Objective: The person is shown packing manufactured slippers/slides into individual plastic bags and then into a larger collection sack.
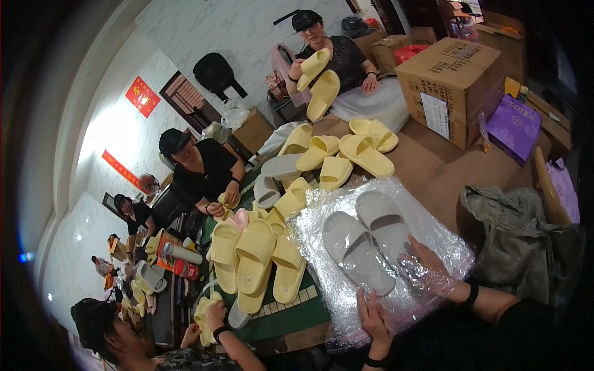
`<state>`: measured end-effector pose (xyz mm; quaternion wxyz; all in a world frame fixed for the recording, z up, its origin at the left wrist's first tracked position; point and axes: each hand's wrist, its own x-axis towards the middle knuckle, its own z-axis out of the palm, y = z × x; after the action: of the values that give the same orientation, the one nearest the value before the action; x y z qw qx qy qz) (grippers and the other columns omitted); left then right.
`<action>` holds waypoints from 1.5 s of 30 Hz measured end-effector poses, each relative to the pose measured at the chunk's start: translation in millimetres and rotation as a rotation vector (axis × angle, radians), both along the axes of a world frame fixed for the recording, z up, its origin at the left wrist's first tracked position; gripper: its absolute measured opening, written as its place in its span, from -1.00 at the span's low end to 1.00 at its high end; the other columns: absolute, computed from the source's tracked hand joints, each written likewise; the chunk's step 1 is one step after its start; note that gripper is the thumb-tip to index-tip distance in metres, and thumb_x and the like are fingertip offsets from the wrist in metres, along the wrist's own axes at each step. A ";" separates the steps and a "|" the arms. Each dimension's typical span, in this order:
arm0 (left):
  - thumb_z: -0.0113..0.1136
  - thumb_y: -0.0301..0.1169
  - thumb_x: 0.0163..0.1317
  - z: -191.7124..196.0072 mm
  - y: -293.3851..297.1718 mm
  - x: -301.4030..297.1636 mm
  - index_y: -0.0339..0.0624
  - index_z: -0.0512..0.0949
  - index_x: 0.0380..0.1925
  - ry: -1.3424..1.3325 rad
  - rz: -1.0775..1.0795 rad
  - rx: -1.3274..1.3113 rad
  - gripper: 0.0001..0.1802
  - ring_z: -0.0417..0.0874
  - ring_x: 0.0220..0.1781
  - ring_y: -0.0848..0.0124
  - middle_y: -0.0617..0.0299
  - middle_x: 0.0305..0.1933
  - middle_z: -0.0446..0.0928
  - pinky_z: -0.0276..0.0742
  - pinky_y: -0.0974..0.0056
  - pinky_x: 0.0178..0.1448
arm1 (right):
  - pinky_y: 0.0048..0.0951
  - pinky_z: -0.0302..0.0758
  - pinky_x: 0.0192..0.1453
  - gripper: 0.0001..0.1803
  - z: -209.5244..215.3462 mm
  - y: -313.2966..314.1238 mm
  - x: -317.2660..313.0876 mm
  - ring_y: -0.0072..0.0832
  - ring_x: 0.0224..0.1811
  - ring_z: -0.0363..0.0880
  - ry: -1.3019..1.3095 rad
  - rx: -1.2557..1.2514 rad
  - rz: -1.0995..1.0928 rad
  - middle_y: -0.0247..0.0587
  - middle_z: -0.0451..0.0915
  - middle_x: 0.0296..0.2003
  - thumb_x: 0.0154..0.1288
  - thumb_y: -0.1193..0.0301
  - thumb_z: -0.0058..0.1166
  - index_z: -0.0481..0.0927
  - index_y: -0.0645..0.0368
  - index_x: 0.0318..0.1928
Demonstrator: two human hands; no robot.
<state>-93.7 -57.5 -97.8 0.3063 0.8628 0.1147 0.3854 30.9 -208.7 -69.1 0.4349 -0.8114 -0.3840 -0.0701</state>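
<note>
A pair of grey slippers [361, 255] lies side by side on clear plastic bags [322, 281] spread before me, toes pointing away. Just below the heel of the left slipper is my left hand [375, 318], its fingers stretched upward and apart. My right hand [428, 269] reaches in from the right, fingers extended against the heel side of the right slipper. Shiny film partly covers this hand, so whether it lies inside a bag or only behind a fold is unclear. Yellow slippers [255, 256] are heaped just left of the bags.
Across the table, a person holds yellow slippers [323, 93]. Another person handles a slipper at the left, and a third works near left with a yellow slipper [204, 318]. A cardboard box [455, 86], a purple bag [513, 128] and dark cloth [510, 238] lie right.
</note>
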 end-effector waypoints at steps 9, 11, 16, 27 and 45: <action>0.00 -0.64 0.17 0.0 -2.4 -5.0 -0.27 0.50 0.10 0.124 -0.044 -0.067 -0.55 0.51 -0.43 0.46 -0.21 0.32 0.24 0.41 0.41 -0.40 | -0.10 0.43 -0.17 -0.66 16.0 4.5 -3.3 -0.09 -0.24 0.48 -0.064 -0.199 -0.261 -0.06 0.49 -0.29 -0.01 0.41 0.20 0.48 0.17 -0.17; -0.02 -0.63 0.18 -4.2 0.9 -1.9 -0.26 0.51 0.10 0.084 -0.024 0.027 -0.56 0.52 -0.41 0.44 -0.21 0.32 0.24 0.43 0.40 -0.38 | -0.16 0.45 -0.33 -0.76 8.5 5.3 -5.4 -0.08 -0.40 0.51 0.051 -0.231 -0.107 -0.05 0.49 -0.49 0.07 0.33 0.16 0.52 0.20 -0.28; -0.06 -0.62 0.19 -4.1 0.8 0.6 -0.23 0.51 0.10 0.024 -0.011 0.145 -0.55 0.57 -0.32 0.33 -0.24 0.32 0.24 0.46 0.38 -0.31 | -0.23 0.48 -0.30 -0.74 -18.4 14.9 -12.0 -0.18 -0.40 0.52 -0.084 -0.199 0.153 -0.12 0.52 -0.49 0.17 0.21 0.14 0.58 0.16 -0.41; -0.09 -0.66 0.15 -4.0 1.9 2.1 -0.17 0.54 0.09 0.026 0.010 0.171 -0.51 0.60 -0.19 0.22 -0.21 0.32 0.24 0.50 0.32 -0.26 | -0.13 0.43 0.02 -0.70 16.2 10.3 -17.1 -0.20 -0.07 0.46 -0.074 -0.457 0.211 -0.14 0.51 -0.17 0.19 0.13 0.07 0.68 -0.05 -0.16; -0.16 -0.32 0.44 10.7 3.6 -11.1 -0.31 0.30 0.24 0.336 -0.140 -0.323 -0.55 0.58 -0.26 0.26 -0.03 -0.10 0.48 0.51 0.25 -0.22 | -0.42 0.40 0.14 -0.55 51.4 -7.1 -30.3 -0.45 0.00 0.52 0.839 -0.299 1.153 -0.16 0.58 -0.09 0.42 0.17 -0.06 0.43 0.25 0.13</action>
<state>-104.8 -54.0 -87.2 0.4428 0.8606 0.1641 0.1908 0.6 -215.8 -17.8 0.3977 -0.4896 -0.5569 0.5403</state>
